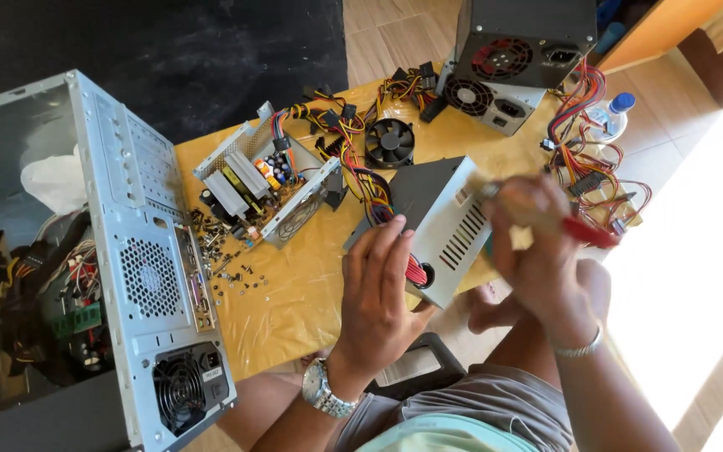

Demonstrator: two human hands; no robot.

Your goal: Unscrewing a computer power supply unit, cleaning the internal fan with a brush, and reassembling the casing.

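My left hand lies flat on the near corner of a grey power supply box, fingers spread beside its bundle of coloured wires. My right hand, blurred by motion, grips a paintbrush with a red handle over the vented side of that box. Both wrists carry metal bands.
An opened power supply with its circuit board exposed sits left of the box, with loose screws scattered nearby. A loose black fan, two stacked power supplies, cable bundles and a bottle lie beyond. A computer case stands left.
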